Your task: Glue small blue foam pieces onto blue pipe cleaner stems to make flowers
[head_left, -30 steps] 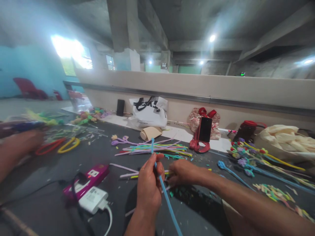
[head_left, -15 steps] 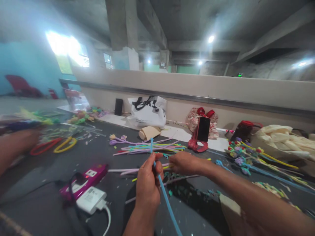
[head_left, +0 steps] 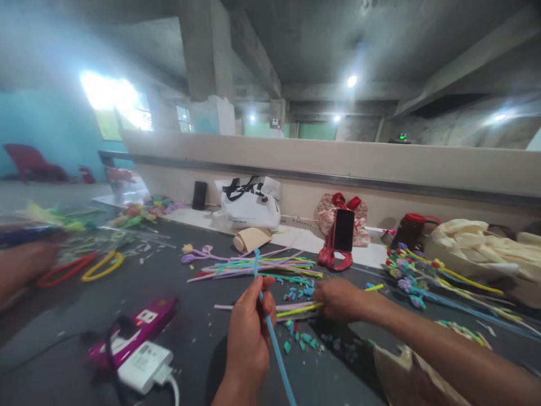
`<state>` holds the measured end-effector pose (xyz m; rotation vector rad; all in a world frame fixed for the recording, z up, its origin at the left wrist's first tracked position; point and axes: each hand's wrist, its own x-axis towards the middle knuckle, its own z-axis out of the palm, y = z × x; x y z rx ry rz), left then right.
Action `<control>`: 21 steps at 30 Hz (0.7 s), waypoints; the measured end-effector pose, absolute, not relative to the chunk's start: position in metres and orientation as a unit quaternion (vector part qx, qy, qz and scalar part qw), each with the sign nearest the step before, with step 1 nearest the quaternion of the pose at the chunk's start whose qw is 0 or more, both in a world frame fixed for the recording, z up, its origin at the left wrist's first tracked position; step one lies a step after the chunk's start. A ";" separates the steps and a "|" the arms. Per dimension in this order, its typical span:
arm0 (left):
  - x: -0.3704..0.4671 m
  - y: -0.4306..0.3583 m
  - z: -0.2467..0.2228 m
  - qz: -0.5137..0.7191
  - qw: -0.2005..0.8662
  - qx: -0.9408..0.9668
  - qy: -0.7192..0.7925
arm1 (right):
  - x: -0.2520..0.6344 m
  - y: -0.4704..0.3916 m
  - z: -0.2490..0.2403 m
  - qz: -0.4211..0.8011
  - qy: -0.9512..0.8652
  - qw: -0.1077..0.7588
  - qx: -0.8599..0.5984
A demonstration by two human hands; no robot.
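My left hand point(head_left: 250, 321) is closed round a blue pipe cleaner point(head_left: 274, 338), whose upper end is thicker and sticks up past the fingertips. The stem slants down toward the bottom edge. Just to the right, my right hand point(head_left: 340, 300) lies low over the table with its fingers round a few pipe cleaners, among them a yellow pipe cleaner point(head_left: 298, 309) and a lilac pipe cleaner point(head_left: 224, 307). Its fingertips are partly hidden. Small cut pieces point(head_left: 307, 340) in green and blue lie scattered beside it. Behind both hands lies a loose bundle of coloured pipe cleaners point(head_left: 253, 265).
A purple power strip point(head_left: 158, 313) with a white charger point(head_left: 146, 365) is at left front. Another person's hand point(head_left: 31, 265) is at far left. A white bag point(head_left: 249, 208), a phone point(head_left: 344, 230) and pipe-cleaner flowers point(head_left: 408, 273) stand or lie farther back.
My right hand has moved right, drawing the yellow and lilac pipe cleaners along and uncovering more cut pieces. My left hand still holds the blue pipe cleaner. The view has tilted slightly.
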<state>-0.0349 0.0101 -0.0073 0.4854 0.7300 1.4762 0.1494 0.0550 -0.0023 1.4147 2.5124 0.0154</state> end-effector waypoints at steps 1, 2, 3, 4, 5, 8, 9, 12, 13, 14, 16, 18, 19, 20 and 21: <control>-0.035 0.010 -0.008 0.651 0.653 0.215 0.321 | 0.150 0.057 0.002 0.010 0.864 0.126 0.487; -0.035 0.010 -0.008 0.652 0.653 0.214 0.321 | 0.151 0.058 0.007 0.013 0.865 0.122 0.487; -0.035 0.010 -0.008 0.651 0.654 0.214 0.321 | 0.152 0.060 0.012 0.015 0.866 0.120 0.485; -0.036 0.011 -0.008 0.650 0.655 0.212 0.323 | 0.153 0.062 0.017 0.017 0.869 0.117 0.481; -0.036 0.011 -0.008 0.648 0.656 0.210 0.326 | 0.153 0.064 0.022 0.019 0.872 0.115 0.476; -0.036 0.012 -0.007 0.641 0.662 0.204 0.329 | 0.153 0.070 0.034 0.017 0.881 0.115 0.459; -0.036 0.012 -0.006 0.640 0.664 0.199 0.331 | 0.152 0.073 0.037 0.014 0.883 0.116 0.454; -0.036 0.011 -0.005 0.637 0.668 0.181 0.339 | 0.147 0.083 0.043 0.006 0.885 0.125 0.449; -0.035 0.010 -0.004 0.635 0.669 0.178 0.343 | 0.143 0.087 0.044 0.008 0.883 0.128 0.452; -0.035 0.010 -0.004 0.633 0.670 0.178 0.345 | 0.137 0.092 0.044 0.012 0.880 0.131 0.456; -0.034 0.010 -0.003 0.627 0.671 0.180 0.352 | 0.122 0.104 0.041 0.025 0.874 0.133 0.467; -0.034 0.010 -0.003 0.624 0.669 0.179 0.362 | 0.101 0.117 0.035 0.040 0.867 0.131 0.479; -0.034 0.011 -0.003 0.625 0.665 0.180 0.366 | 0.091 0.124 0.030 0.047 0.862 0.132 0.487; -0.034 0.011 -0.003 0.627 0.661 0.182 0.369 | 0.081 0.131 0.026 0.049 0.857 0.137 0.494; -0.035 0.011 -0.003 0.627 0.659 0.186 0.371 | 0.072 0.138 0.021 0.051 0.854 0.142 0.498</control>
